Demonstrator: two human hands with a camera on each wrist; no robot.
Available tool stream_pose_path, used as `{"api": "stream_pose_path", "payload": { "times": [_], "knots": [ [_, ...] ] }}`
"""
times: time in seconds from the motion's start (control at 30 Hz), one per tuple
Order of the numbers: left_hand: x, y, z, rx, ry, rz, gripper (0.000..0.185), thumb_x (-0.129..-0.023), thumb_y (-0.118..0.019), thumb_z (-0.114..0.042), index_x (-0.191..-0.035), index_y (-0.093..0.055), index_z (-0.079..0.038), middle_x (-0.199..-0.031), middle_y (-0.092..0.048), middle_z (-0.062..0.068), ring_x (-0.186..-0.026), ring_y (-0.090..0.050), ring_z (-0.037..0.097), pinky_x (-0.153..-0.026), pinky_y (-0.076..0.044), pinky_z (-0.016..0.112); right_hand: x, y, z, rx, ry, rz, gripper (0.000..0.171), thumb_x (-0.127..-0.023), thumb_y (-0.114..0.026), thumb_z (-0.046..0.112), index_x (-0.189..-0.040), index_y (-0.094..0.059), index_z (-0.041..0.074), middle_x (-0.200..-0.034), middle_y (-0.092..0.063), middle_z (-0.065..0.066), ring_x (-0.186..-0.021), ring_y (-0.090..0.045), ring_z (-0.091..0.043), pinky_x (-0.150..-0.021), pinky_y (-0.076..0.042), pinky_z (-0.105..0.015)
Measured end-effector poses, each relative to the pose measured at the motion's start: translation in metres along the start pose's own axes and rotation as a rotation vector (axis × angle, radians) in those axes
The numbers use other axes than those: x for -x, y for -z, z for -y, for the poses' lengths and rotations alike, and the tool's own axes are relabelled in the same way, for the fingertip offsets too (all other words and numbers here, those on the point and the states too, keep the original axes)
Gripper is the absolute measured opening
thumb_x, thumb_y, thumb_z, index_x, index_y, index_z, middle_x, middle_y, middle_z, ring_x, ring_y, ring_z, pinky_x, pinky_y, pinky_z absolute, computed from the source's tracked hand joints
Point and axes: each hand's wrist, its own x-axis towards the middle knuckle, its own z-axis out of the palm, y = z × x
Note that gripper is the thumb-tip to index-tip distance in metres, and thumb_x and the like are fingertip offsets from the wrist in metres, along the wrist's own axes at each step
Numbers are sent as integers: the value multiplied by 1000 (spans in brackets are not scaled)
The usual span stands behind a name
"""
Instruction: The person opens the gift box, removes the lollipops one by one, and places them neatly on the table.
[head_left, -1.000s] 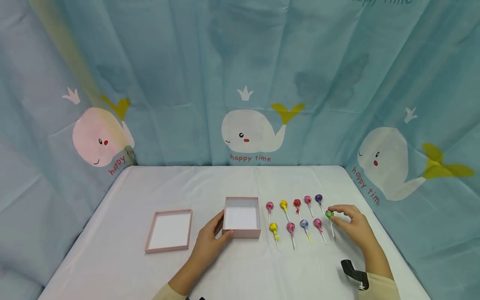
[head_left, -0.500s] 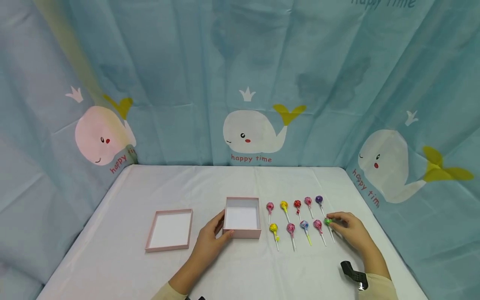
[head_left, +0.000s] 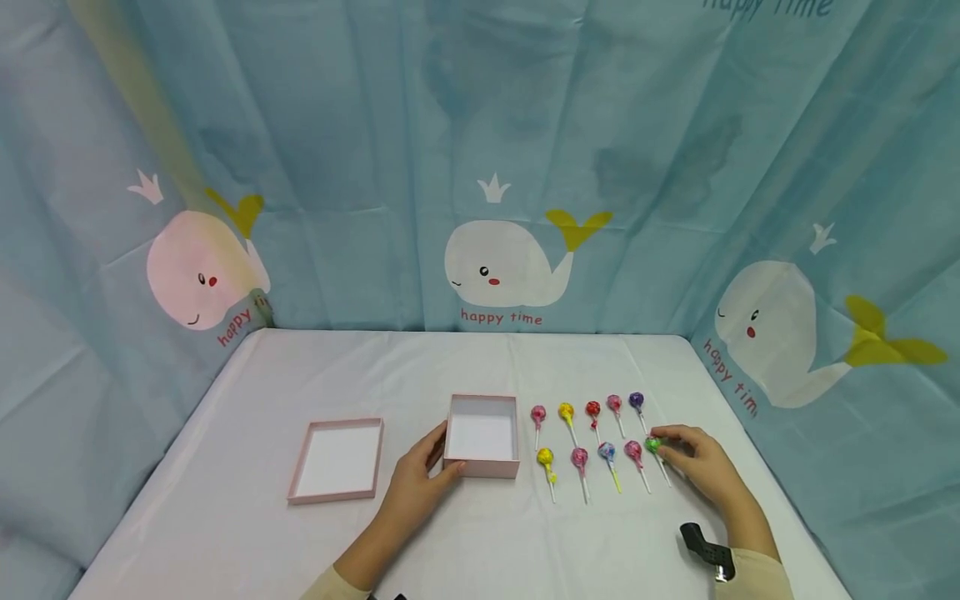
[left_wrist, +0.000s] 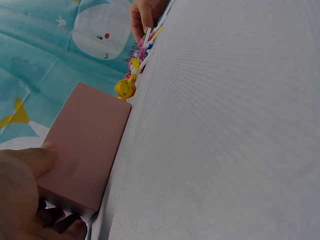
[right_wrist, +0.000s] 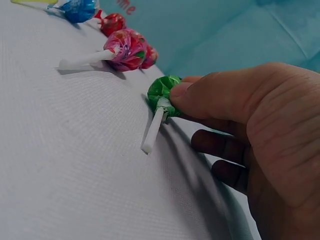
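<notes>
A: Largest item?

B: Square pink card box [head_left: 482, 435], matte, open-topped, mid-table; your left hand [head_left: 417, 486] curls round its near-left corner.

A: Smallest?

B: Green foil-wrapped lollipop [head_left: 654, 444], round-headed, white stick, far right of the near row; your right hand [head_left: 699, 467] pinches its head.

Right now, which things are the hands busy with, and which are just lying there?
In use: green lollipop, pinched by right hand; open pink box, held by left hand.
Lying about: nine other lollipops; box lid; white tablecloth.
</notes>
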Motion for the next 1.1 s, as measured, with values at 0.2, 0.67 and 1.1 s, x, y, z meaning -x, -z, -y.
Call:
{"api": "stream_pose_path", "payload": {
  "times": [0.2, 0.67, 1.1],
  "knots": [
    [1, 2, 1, -7, 9, -6, 81, -88, -83, -24, -155, -42, -5, -158, -45, 12, -142, -49, 28, -114, -45, 29, -1, -3, 1, 14, 6, 0, 29, -99, -70, 26, -127, -71, 16, -131, -67, -12, -130, -52, -39, -111, -42, -65],
    [-2, 5, -2, 3, -7, -21, 82, -87, -84, -23, -155, -42, -4, -157, -46, 15, -144, -45, 31, -114, -44, 31, -1, 9, 17, 65, 70, -113, 29, -102, -66, 27, -129, -69, 17, -127, -63, -14, -117, -54, -33, -97, -48, -60],
    [-3, 35, -21, -171, -17, 9, 79, -88, -83, -24, -155, -45, -10, -159, -46, 8, -143, -49, 31, -114, -47, 42, -13, 4, 42, 206, 234, -158, 29, -95, -74, 12, -124, -71, 11, -129, -67, -15, -125, -54, -37, -105, -45, -67]
  ]
}}
